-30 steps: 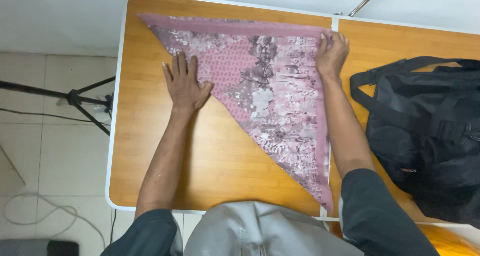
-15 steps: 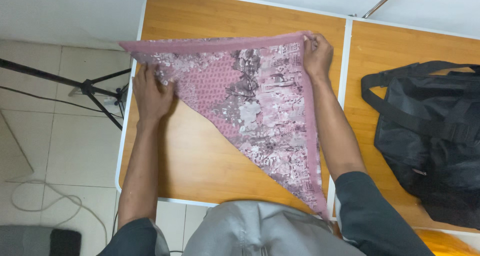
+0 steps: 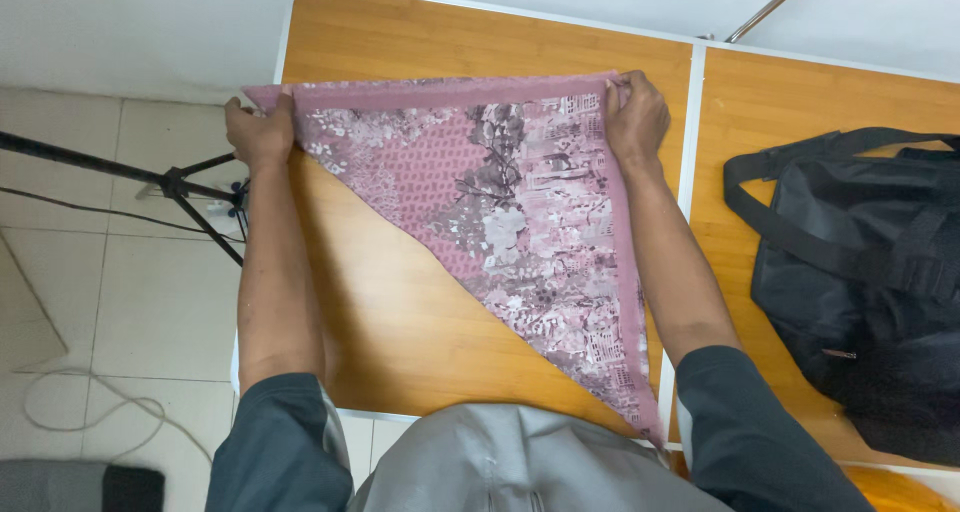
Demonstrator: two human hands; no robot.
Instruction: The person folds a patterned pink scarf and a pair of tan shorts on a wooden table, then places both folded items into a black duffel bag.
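Pinching the scarf [image 3: 500, 202] corners — left hand [image 3: 262, 132], right hand [image 3: 636, 120] — each grip clenched, fingertips hidden.

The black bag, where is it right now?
In the head view, the black bag lies on the table's right section, right of the right hand and pink scarf.

We seem to be in a plain recording room: a folding wooden tabletop [image 3: 420, 302], pale floor tiles [image 3: 120, 292], a black tripod [image 3: 190, 187] and loose cables [image 3: 80, 412].
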